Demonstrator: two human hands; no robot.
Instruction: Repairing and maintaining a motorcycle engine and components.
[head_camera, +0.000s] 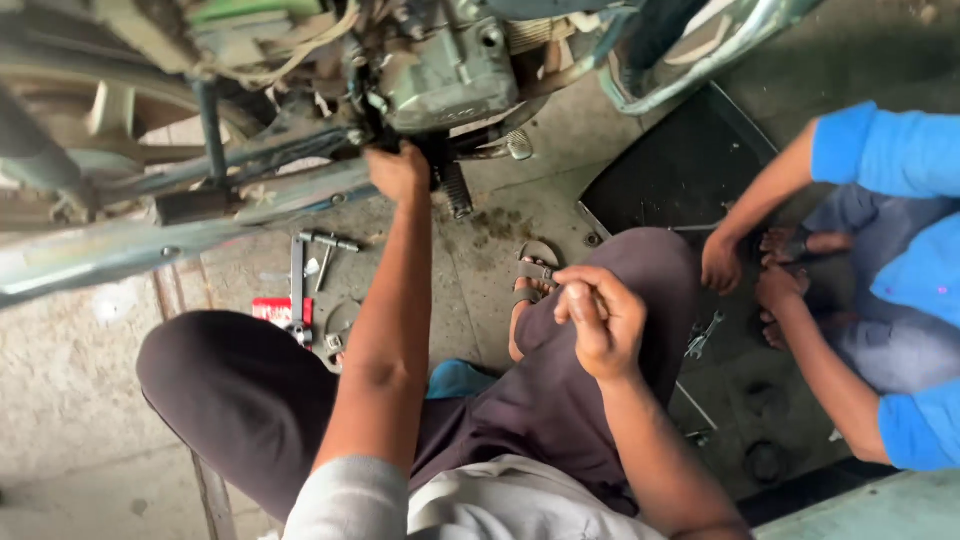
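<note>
While the left hand (397, 172) reaches up and closes on a part under the engine (450, 70), the right hand (600, 320) waits over the knee, fingers pinching something small; tools (310, 270) lie below the left.

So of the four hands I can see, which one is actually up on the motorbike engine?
The person's own left hand, arm stretched up to the underside of the engine. Their right hand is curled above the knee, and the blue-sleeved co-worker's two hands are down by the dark floor mat.
</note>
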